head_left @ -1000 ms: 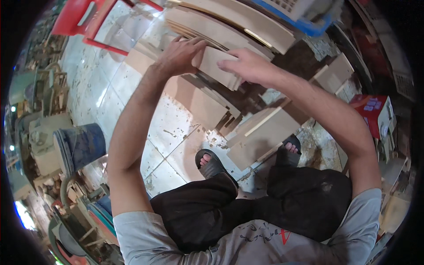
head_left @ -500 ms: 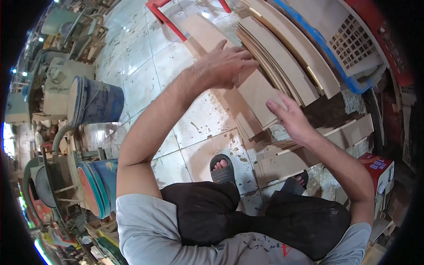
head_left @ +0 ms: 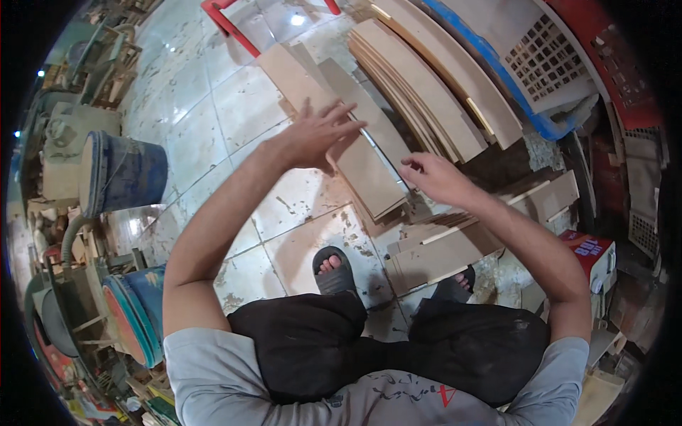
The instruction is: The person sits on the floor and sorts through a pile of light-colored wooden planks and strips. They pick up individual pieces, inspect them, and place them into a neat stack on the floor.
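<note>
A long light plywood board [head_left: 373, 174] lies on top of other boards on the tiled floor in front of me. My left hand [head_left: 320, 135] rests over its left part, fingers spread and the thumb down by the near edge. My right hand [head_left: 439, 179] is at the board's right end, its fingers curled in; whether they pinch anything is hidden. Beyond a narrow bright gap lies a second board [head_left: 348, 85], parallel to the first. Farther right stands a stack of thin curved-looking panels [head_left: 419, 89].
Nearer my right foot lie more planks [head_left: 455, 252]. A blue-rimmed pale crate [head_left: 550, 74] stands at the far right, and a red-and-white box [head_left: 591, 255] below it. Red metal legs [head_left: 241, 35] are at the back. Dirty blue buckets [head_left: 135, 174] stand left.
The top board has shifted left, opening a gap beside the second board. My left hand has spread its fingers, and my right hand has come off the board's face and curled.
</note>
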A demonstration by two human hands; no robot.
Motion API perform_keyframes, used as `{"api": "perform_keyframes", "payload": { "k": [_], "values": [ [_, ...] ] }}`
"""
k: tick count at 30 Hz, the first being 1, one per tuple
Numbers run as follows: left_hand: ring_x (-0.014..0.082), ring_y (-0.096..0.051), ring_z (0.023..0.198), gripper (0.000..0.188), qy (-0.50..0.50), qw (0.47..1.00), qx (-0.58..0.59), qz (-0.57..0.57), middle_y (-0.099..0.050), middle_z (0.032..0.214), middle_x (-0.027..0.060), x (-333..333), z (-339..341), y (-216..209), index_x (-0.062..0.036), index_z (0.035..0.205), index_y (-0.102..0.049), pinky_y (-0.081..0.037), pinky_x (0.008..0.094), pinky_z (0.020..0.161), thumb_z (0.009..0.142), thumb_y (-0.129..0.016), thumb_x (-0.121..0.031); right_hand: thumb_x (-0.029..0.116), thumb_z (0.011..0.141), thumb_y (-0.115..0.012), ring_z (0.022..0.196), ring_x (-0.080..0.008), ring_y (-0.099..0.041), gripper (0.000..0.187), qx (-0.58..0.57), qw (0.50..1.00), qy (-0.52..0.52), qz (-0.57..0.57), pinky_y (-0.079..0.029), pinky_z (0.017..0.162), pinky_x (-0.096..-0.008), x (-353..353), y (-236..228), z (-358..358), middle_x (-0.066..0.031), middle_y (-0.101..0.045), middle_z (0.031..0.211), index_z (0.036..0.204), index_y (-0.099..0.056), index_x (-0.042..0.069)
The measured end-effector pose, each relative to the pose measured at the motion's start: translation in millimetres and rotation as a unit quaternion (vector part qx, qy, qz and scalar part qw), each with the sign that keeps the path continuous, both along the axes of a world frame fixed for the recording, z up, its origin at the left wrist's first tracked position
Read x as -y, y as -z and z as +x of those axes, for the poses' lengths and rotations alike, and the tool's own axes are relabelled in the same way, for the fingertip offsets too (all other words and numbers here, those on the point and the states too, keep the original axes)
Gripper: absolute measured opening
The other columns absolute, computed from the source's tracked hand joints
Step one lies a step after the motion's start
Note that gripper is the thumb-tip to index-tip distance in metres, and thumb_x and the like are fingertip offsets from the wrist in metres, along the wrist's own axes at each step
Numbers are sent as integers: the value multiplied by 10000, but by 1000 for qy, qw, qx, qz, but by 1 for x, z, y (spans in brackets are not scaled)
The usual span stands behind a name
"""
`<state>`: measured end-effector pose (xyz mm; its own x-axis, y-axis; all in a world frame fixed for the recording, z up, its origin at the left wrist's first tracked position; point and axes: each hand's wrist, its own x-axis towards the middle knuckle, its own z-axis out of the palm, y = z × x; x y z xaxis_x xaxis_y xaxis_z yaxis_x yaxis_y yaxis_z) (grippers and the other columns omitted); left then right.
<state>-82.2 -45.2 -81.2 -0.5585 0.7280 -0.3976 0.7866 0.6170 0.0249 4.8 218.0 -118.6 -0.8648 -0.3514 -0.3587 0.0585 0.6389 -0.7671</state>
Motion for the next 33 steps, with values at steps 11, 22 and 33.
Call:
{"api": "perform_keyframes", "payload": {
  "k": [11,22,33],
  "values": [
    [367,-388,1329,517,-208,832,-61,511,-416,1421,163,35,14,14,-102,1259,-551,-339,472,1085,828,-734,-323,159,841,-614,1028,-426,-589,288,-112,975,-7,194,-487,909,-463,37,114,-78,-283,-576,1083,1047,-577,-39],
    [281,-478,1237,199,-330,733,-91,588,-528,1293,144,43,32,59,-50,1101,-617,-350,401,1054,969,-552,-184,210,828,-705,950,-436,-622,421,-109,950,11,293,-543,821,-468,61,139,-83,-267,-577,1020,1067,-451,-25],
    [294,-509,1174,173,-332,728,-74,595,-513,1274,189,34,28,66,-35,1070,-623,-470,375,926,965,-563,-159,288,795,-762,1010,-347,-625,532,-146,937,-12,316,-562,829,-410,64,132,-84,-204,-551,1084,1122,-476,-19]
  ]
}}
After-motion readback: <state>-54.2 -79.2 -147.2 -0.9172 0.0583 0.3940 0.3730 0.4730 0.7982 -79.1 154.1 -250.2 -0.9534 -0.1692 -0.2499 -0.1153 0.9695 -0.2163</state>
